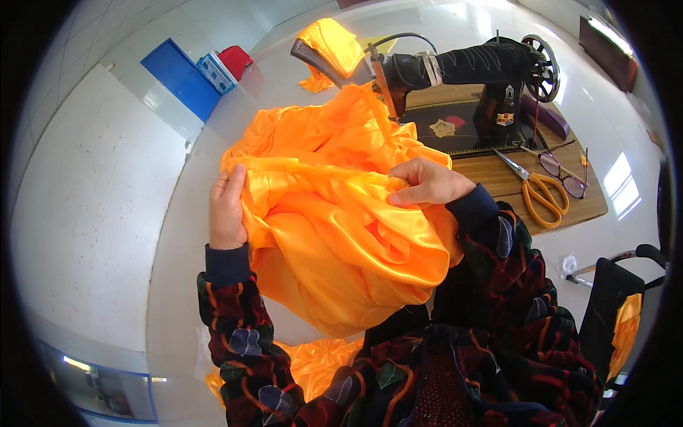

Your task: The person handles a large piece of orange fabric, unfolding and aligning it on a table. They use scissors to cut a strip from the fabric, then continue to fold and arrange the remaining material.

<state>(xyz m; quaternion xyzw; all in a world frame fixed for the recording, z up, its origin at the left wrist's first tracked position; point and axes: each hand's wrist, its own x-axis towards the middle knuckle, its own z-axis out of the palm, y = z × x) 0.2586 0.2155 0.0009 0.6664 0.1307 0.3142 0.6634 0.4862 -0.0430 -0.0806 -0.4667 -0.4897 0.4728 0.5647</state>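
A large piece of shiny orange satin fabric point(341, 249) is stretched between my two hands, its gathered upper edge running across from one to the other. My left hand point(228, 208) grips the left end of that edge, thumb on top. On the right, my right hand point(429, 182) pinches the same edge between thumb and fingers. Below the edge the cloth hangs in loose folds over my lap. More of it bunches up behind, reaching the needle end of a black sewing machine point(462, 71), where the needle itself is hidden.
Orange-handled scissors point(535, 186) and eyeglasses point(562, 173) lie on the wooden table point(498, 188) at right. Orange cloth point(333, 44) drapes over a dark holder behind. A black chair point(608, 313) stands lower right, a white board point(99, 206) and blue panel point(181, 78) at left.
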